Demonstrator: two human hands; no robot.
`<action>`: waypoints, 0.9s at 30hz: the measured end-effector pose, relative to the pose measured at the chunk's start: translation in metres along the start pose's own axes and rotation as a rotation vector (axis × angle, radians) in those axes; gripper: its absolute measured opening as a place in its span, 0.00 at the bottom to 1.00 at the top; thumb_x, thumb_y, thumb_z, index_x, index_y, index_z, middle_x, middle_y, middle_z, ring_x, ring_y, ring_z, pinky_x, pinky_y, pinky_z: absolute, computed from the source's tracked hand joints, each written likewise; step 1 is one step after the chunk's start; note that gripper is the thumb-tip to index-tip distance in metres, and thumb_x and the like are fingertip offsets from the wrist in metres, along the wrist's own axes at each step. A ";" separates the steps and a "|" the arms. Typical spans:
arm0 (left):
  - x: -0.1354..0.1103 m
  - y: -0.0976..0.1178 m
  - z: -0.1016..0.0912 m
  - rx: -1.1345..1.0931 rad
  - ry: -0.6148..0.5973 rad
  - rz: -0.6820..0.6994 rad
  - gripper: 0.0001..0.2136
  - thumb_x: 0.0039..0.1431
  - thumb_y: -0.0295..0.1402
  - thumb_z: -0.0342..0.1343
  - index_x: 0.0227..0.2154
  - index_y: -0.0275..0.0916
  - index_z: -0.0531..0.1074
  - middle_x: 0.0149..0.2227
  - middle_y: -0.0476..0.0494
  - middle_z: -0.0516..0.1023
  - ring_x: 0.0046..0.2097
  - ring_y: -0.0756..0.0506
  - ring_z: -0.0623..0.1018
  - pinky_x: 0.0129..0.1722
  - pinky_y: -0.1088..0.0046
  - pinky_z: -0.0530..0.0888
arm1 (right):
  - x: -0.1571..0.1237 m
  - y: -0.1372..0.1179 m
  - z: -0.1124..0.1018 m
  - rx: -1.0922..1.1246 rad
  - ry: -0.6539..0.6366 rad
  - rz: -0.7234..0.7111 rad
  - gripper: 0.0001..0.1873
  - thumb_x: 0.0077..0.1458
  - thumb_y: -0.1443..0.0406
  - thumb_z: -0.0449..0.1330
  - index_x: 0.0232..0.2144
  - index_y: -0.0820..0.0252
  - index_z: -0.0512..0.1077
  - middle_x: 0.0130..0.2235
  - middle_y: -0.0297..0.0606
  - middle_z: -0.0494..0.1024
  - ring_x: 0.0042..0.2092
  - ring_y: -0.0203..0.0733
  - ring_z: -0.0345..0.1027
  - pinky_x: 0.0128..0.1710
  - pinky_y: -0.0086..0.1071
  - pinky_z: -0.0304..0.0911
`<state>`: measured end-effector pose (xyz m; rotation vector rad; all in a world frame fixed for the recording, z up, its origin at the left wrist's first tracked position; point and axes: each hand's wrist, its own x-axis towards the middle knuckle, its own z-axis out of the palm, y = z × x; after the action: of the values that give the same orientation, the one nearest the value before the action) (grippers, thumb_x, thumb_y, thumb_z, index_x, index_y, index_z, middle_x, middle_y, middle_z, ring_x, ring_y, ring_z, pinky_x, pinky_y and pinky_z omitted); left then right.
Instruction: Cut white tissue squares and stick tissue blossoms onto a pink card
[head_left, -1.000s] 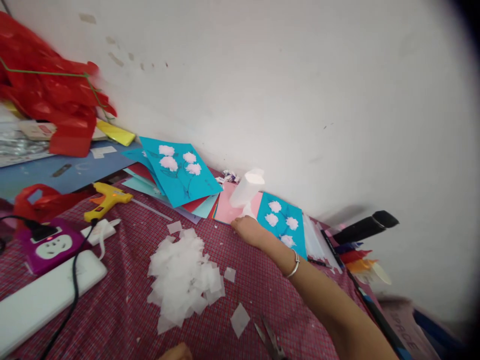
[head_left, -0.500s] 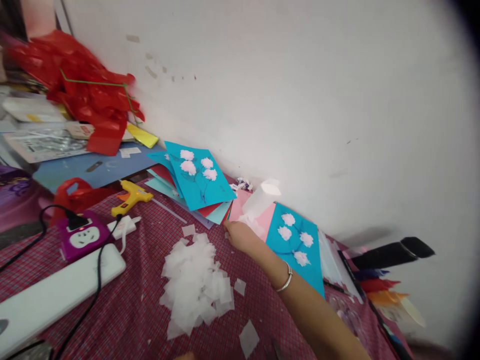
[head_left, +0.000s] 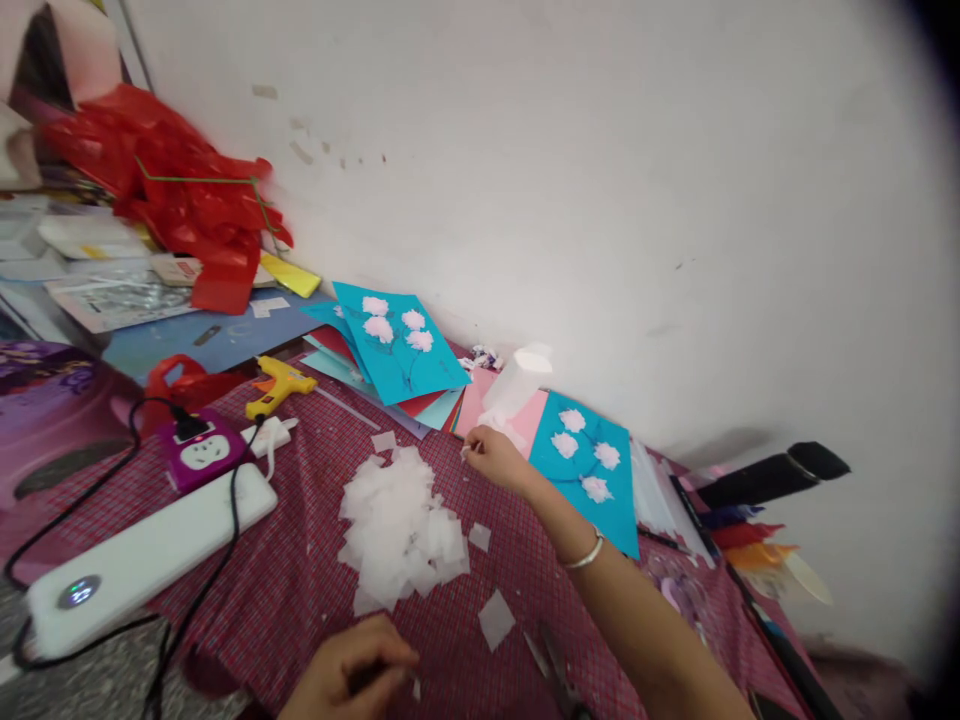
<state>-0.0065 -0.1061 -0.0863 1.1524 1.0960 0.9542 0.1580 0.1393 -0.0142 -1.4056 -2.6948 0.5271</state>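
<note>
My right hand is closed in a pinch beside the pink paper, with a tiny white paper scrap at its fingertips. Low in the view, my left hand has its fingers curled together; a small pale bit shows by the fingertips, too blurred to name. Between the hands lies a loose heap of white tissue paper squares, with single squares around it. Blue cards with pale tissue flowers stand near my right hand: one card behind it, another card to its right.
Scissors lie at the front. On the left are a yellow glue gun, a purple socket block and a long white device, with black cords. A white roll stands by the wall. Red plastic bags sit at the back left.
My left hand has risen into view from the bottom edge. My right hand has shifted slightly right, away from the stacked papers, and the white scrap now shows at its fingertips. The camera view has moved a little.
</note>
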 end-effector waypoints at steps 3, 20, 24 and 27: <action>0.006 0.020 0.013 -0.385 0.195 -0.177 0.12 0.48 0.41 0.61 0.28 0.36 0.74 0.25 0.48 0.73 0.26 0.52 0.70 0.24 0.79 0.67 | -0.053 -0.017 -0.002 0.125 0.058 -0.004 0.06 0.55 0.70 0.49 0.33 0.62 0.66 0.33 0.36 0.73 0.32 0.34 0.67 0.31 0.24 0.60; 0.041 0.036 0.143 -0.847 -0.012 -0.198 0.18 0.32 0.34 0.71 0.17 0.36 0.63 0.20 0.54 0.65 0.26 0.54 0.67 0.29 0.78 0.63 | -0.240 -0.031 0.046 0.483 0.440 0.147 0.11 0.43 0.78 0.51 0.23 0.57 0.62 0.31 0.35 0.66 0.32 0.37 0.64 0.31 0.28 0.56; 0.039 0.042 0.156 -0.757 -0.041 -0.189 0.19 0.31 0.34 0.70 0.19 0.37 0.63 0.18 0.56 0.63 0.22 0.55 0.64 0.25 0.79 0.60 | -0.260 -0.023 0.049 0.536 0.431 0.076 0.12 0.44 0.78 0.49 0.27 0.57 0.65 0.33 0.37 0.67 0.35 0.39 0.66 0.34 0.30 0.60; 0.044 0.061 0.140 -0.617 -0.005 -0.169 0.14 0.33 0.30 0.67 0.21 0.36 0.66 0.21 0.55 0.66 0.23 0.56 0.65 0.25 0.79 0.61 | -0.271 -0.016 0.047 0.636 0.389 -0.056 0.20 0.42 0.78 0.49 0.38 0.56 0.67 0.39 0.40 0.68 0.37 0.39 0.67 0.37 0.31 0.62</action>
<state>0.1384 -0.0828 -0.0251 0.5487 0.7930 1.0534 0.2936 -0.1006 -0.0246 -1.1034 -1.9977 0.8933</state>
